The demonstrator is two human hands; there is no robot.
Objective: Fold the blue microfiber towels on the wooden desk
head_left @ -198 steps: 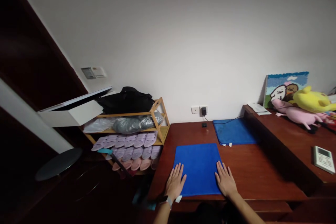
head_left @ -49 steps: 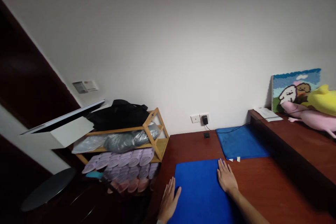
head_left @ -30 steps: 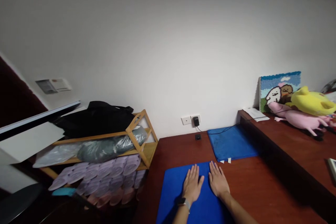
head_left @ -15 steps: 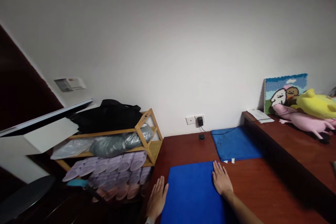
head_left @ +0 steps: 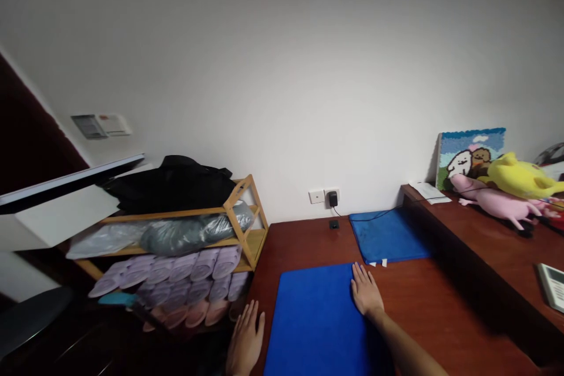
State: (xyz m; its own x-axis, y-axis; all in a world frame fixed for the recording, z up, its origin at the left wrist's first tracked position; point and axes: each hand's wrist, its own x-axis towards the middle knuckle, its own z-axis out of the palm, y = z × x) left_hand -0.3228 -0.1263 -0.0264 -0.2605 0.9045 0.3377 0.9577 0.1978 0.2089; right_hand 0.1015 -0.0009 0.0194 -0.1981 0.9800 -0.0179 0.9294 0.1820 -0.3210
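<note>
A bright blue cloth (head_left: 315, 317) lies flat on the reddish-brown table (head_left: 299, 241). My right hand (head_left: 366, 292) rests at the cloth's upper right corner, palm down, with its fingers stretched out. To the left of the cloth, near the table's left edge, is my left hand (head_left: 247, 338); its fingers are extended and it holds nothing. A small gap shows between it and the cloth. Farther back on the table lies a second blue cloth (head_left: 390, 235), with white tags at its front edge.
A wooden rack (head_left: 253, 235) with slippers and a black bag (head_left: 176, 185) stands on the left. The raised desk (head_left: 497, 235) at right bears plush toys (head_left: 497, 200), a picture (head_left: 471, 153) and a calculator (head_left: 553, 285). A black adapter (head_left: 333, 198) with a cable is plugged into the wall.
My left hand has moved left, away from the cloth's edge. My right hand remains at the upper right corner. The view has shifted slightly to the right, bringing the calculator into sight.
</note>
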